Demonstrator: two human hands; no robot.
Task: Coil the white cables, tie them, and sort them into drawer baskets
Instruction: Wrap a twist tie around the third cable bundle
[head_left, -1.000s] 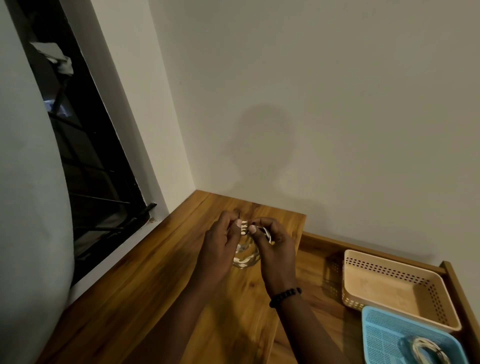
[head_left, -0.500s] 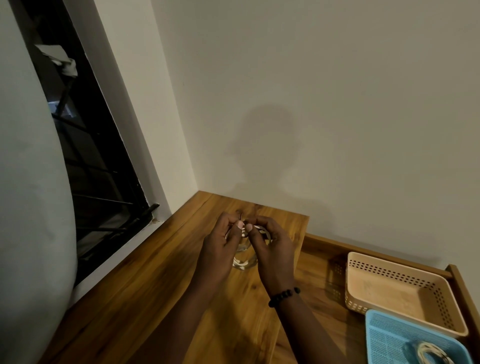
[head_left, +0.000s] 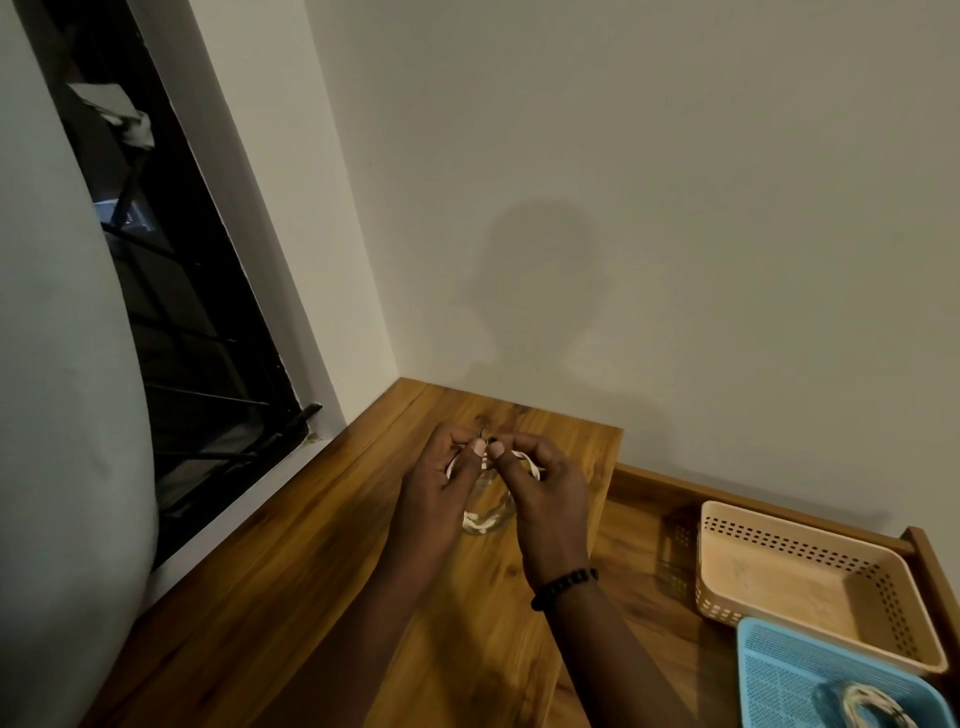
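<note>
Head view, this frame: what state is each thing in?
left hand: pinching the coil's top
right hand: pinching the coil's top
coiled white cable: held above the wooden top, tie unfinished
beige basket: in the open drawer, empty
blue basket: in the drawer, holding a coiled cable

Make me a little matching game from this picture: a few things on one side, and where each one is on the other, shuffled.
Things:
1. coiled cable
2. second coil
3. beige basket
4. bead bracelet

Places:
A. in the blue basket
B. on the right wrist
C. held between the left hand and right hand
D. in the drawer, beyond the blue basket

Pairs: 1-C, 2-A, 3-D, 4-B
</note>
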